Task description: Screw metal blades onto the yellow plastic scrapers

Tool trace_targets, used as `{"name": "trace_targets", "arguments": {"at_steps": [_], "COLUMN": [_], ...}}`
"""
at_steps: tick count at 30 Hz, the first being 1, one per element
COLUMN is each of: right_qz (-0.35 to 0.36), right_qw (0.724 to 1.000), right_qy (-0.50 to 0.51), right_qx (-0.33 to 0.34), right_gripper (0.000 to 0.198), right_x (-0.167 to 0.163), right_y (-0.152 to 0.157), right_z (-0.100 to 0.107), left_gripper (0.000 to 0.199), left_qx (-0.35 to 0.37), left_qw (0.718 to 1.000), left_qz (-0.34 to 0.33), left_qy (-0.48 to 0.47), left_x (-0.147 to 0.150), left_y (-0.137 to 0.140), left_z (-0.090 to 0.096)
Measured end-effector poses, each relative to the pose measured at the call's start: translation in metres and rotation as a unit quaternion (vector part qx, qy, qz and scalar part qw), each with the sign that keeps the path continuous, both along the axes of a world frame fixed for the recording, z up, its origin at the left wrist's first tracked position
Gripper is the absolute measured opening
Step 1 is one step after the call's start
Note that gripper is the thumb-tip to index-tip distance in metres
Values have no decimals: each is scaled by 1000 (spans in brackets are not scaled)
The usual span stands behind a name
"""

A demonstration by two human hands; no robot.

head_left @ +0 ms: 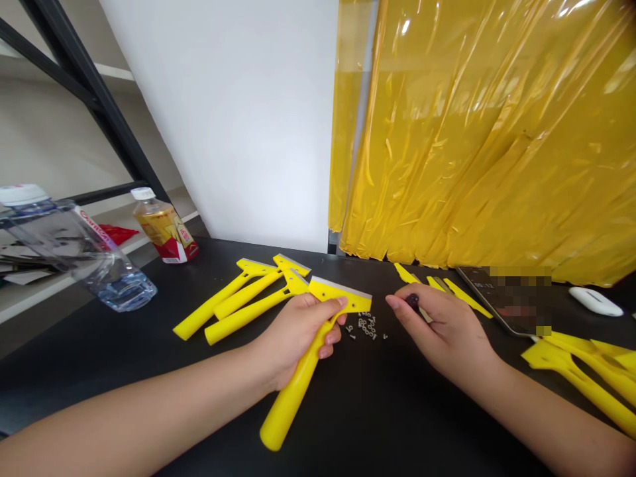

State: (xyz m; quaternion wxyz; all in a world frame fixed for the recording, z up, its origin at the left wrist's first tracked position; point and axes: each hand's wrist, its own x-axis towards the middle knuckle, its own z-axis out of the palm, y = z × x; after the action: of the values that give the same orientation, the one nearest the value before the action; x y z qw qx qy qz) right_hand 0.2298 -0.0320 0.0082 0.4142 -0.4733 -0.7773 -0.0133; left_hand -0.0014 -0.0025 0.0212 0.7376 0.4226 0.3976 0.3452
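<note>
My left hand (303,328) is closed around the neck of a yellow scraper (293,391), its thumb pressed on the head near a metal blade edge. The scraper's handle slants down toward me. Just beyond its head lies a small pile of screws and nuts (368,326) on the black table. To the right of the pile, my right hand (447,324) is curled around a tool with a dark rounded end (413,302); the fingers hide the rest of it. Left of my left hand, more yellow scrapers (233,291) with blades lie side by side.
Yellow handles without visible blades (571,368) lie at the right. Flat yellow pieces (467,298) rest behind my right hand, beside a phone (501,301) and a white earbud case (595,301). A water bottle (94,252) and a drink bottle (163,228) stand at the left.
</note>
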Motion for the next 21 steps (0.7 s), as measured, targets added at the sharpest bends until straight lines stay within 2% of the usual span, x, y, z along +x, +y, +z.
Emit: {"name": "trace_targets", "arguments": {"at_steps": [9,14,18,21], "right_qz": [-6,-6,57,91], "right_qw": [1000,998,989,988], "right_qy": [4,59,130,119], "right_qx": [-1,10,37,49], "right_gripper": [20,15,7,8], "right_x": [-1,0,3,1], "right_y": [-2,-15,-28,-33], "right_z": [2,13,22,25], "left_gripper": [23,28,29,28], "left_qx": [0,-9,-20,-22], "left_qw": [1000,1000,999,998], "left_qz": [-4,-14,-40,-56], "left_qy": [7,19,30,25], "left_x": [0,0,0,0], "left_y": [1,0,-2,-3], "left_z": [0,-3,-6,-8]}}
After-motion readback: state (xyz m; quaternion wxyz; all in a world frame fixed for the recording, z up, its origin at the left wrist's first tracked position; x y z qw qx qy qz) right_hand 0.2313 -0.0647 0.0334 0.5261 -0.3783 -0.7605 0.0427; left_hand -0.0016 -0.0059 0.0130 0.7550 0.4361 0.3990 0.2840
